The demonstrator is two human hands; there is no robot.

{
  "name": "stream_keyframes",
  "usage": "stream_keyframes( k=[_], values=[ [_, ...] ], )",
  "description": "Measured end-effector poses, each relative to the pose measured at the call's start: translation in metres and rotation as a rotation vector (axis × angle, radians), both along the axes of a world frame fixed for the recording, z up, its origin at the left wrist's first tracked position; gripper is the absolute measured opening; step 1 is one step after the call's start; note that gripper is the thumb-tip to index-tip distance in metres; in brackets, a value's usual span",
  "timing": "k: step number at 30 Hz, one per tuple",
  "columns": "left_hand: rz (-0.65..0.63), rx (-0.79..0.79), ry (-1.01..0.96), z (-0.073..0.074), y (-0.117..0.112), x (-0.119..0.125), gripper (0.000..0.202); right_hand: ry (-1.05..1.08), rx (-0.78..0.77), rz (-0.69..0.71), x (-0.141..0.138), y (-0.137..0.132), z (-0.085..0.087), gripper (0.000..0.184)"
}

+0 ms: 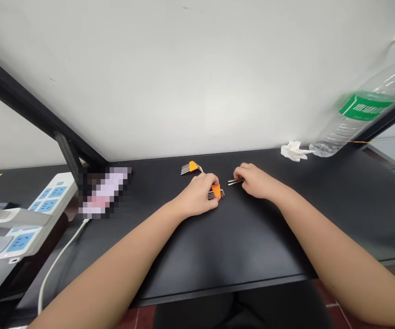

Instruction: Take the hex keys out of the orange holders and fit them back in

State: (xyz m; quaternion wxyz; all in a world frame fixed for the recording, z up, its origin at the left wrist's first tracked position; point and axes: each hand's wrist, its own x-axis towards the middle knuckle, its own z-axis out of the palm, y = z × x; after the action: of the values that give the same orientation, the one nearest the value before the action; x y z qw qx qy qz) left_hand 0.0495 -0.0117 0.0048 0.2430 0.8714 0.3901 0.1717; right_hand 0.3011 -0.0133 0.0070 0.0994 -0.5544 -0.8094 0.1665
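Observation:
My left hand (202,195) is closed around an orange hex key holder (216,191) with several metal keys in it, low over the black table (214,256). A second orange holder full of hex keys (192,166) lies just behind that hand, touching nothing I can make out. To the right, my right hand (254,180) pinches loose metal hex keys (233,182), whose ends point left toward the held holder. A gap separates the two hands. My fingers hide the other ends of the loose keys.
A white power strip (56,194) with plugged-in chargers stands at the left, near a blurred-out phone-like object (106,192) on a white cable (55,265). Crumpled tissue (293,151) and a large plastic bottle (355,109) are at the back right, against a pale wall (197,82).

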Motion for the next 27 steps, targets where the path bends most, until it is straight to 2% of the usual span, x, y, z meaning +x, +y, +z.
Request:
stream_keyframes(
  k=[4, 6, 9, 12, 15, 21, 27],
  values=[
    [-0.014, 0.009, 0.002, 0.000, 0.000, 0.000, 0.028, -0.006, -0.033, -0.033, -0.005, -0.003, 0.003, 0.035],
    [-0.019, 0.014, 0.003, 0.001, 0.000, 0.000, 0.028, -0.059, 0.004, -0.072, -0.009, -0.006, 0.007, 0.032],
    [-0.019, 0.024, -0.007, 0.001, -0.001, 0.000, 0.029, -0.077, 0.079, -0.054, -0.017, -0.013, 0.012, 0.020],
    [-0.022, 0.024, -0.012, 0.001, -0.001, 0.000, 0.028, 0.027, 0.010, -0.004, -0.027, -0.020, 0.014, 0.003],
    [-0.029, 0.029, -0.006, -0.001, 0.000, 0.000, 0.028, 0.044, -0.032, -0.016, -0.038, -0.025, 0.012, 0.006],
    [-0.043, 0.052, -0.002, -0.003, 0.000, 0.000, 0.028, -0.043, 0.021, -0.062, -0.053, -0.029, 0.011, 0.005],
    [-0.065, 0.058, 0.012, -0.001, -0.002, 0.001, 0.028, -0.103, 0.060, -0.047, -0.057, -0.032, 0.008, 0.009]
  ],
)
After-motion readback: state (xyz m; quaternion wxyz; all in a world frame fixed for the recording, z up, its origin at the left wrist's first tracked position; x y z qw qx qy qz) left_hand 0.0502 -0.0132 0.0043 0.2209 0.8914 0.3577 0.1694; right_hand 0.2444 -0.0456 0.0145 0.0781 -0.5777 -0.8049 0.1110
